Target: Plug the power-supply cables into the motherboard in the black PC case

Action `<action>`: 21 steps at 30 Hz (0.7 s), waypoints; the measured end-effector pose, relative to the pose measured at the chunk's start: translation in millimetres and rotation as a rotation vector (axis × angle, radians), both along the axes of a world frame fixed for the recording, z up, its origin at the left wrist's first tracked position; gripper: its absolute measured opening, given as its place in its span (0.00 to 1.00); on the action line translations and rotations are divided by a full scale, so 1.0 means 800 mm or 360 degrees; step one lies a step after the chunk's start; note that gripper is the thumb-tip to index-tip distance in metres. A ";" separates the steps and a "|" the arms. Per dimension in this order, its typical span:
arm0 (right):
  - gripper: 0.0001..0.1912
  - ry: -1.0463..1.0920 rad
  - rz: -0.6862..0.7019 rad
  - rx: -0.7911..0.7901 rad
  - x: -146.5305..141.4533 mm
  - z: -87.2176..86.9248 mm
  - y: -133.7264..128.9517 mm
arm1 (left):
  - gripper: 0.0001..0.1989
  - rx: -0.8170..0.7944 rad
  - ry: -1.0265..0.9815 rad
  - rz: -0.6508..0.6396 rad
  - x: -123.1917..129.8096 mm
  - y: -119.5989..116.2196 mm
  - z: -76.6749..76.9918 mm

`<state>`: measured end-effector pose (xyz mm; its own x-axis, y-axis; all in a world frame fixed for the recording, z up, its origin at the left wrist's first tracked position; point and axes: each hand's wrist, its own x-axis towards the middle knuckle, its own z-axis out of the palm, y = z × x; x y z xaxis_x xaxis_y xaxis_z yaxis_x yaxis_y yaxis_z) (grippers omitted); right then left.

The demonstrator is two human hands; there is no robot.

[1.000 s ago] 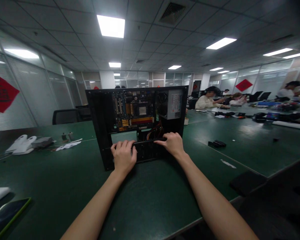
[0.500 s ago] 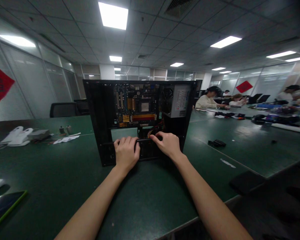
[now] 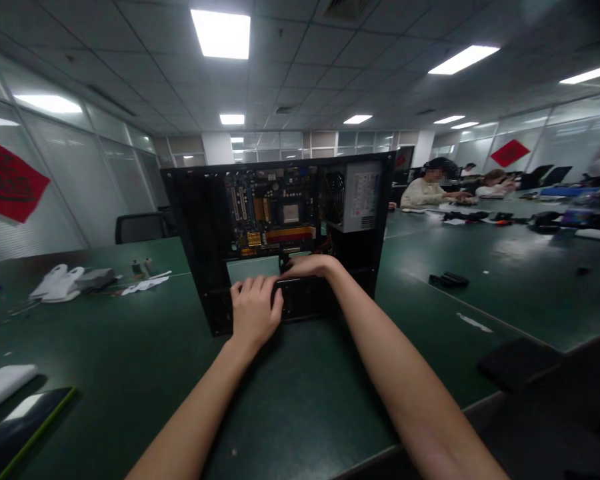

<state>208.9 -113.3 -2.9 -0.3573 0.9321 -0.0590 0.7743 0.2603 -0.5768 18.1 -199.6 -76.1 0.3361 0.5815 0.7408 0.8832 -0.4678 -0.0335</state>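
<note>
A black computer case (image 3: 193, 247) stands upright on the green table, its open side towards me. Inside are a motherboard (image 3: 275, 200) with gold heatsinks and a grey power supply (image 3: 361, 199) at the upper right. My left hand (image 3: 255, 310) is closed over the crossbar low in the case, fingers over its top and thumb to the right. Through the opening above this bar reaches my right hand (image 3: 310, 266), bent to the left, near a pale flat panel (image 3: 253, 268) and some cables. Its fingertips are mostly hidden, so what they touch cannot be made out.
On the left lie a phone with a green edge (image 3: 27, 427), a white object (image 3: 7, 387), a grey box (image 3: 96, 279) and paper scraps. A black item (image 3: 449, 280) lies to the right. Beyond, a person (image 3: 425, 190) sits at the table.
My right hand has left the crossbar's top edge and moved left and inward into the case. The left hand keeps its hold. My view has turned slightly left.
</note>
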 end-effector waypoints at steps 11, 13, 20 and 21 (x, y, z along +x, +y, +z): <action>0.09 0.1338 0.0001 -0.0141 0.011 0.012 0.015 | 0.21 -0.0744 -0.0303 -0.0272 0.023 0.071 0.085; 0.07 0.1502 -0.0048 -0.0093 0.004 0.022 0.019 | 0.26 -0.0805 -0.0273 -0.0471 0.032 0.101 0.101; 0.08 0.1107 -0.0438 0.0277 -0.005 0.004 0.034 | 0.17 -0.0999 -0.0323 -0.0545 0.039 0.137 0.078; 0.09 0.1075 -0.0438 0.0269 -0.007 0.001 0.034 | 0.17 -0.0984 -0.0313 -0.0516 0.038 0.138 0.076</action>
<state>203.5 -86.2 -1.9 -0.0175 0.9699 0.2428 0.3158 0.2357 -0.9191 48.7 -89.3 -15.5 0.4569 0.8074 0.3733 0.6593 -0.5891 0.4672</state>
